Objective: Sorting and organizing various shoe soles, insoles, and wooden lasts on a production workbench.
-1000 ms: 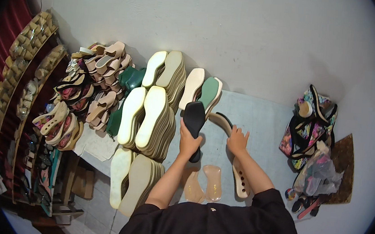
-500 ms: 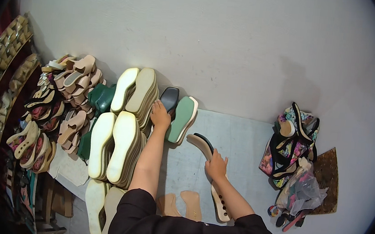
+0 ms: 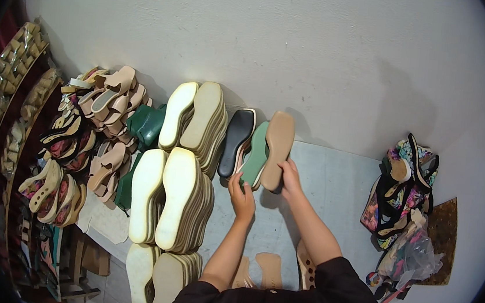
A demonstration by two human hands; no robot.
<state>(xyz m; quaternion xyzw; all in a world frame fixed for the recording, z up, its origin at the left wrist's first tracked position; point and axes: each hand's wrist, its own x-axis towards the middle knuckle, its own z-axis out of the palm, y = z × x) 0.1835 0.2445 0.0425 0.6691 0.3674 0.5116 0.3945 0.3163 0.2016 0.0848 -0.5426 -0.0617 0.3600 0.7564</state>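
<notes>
My right hand (image 3: 290, 179) grips a tan shoe sole (image 3: 278, 146) by the side of its lower end. The sole stands alongside a green-topped sole (image 3: 257, 156) and partly covers it. At the green sole's lower end is my left hand (image 3: 242, 199), its fingers apart and touching or very near that edge. Just left of the green sole lies a black-topped sole (image 3: 236, 142) with a pale edge. Below my hands, tan sole-shaped pieces (image 3: 269, 270) lie near my body. A pale sole with dark holes (image 3: 305, 265) is partly hidden by my right forearm.
Tall stacks of cream soles (image 3: 178, 198) stand left of my hands. Beyond them are green footwear (image 3: 147, 123), beige sandals (image 3: 116, 95) and a shelf of wrapped pieces (image 3: 18, 60). Floral wedge shoes (image 3: 406, 182), a clear plastic bag (image 3: 419, 256) and a brown board (image 3: 443, 241) are at right.
My right hand has brought the tan sole up and left, beside the green one. My left hand has left the black sole and moved down right to the green sole's lower end.
</notes>
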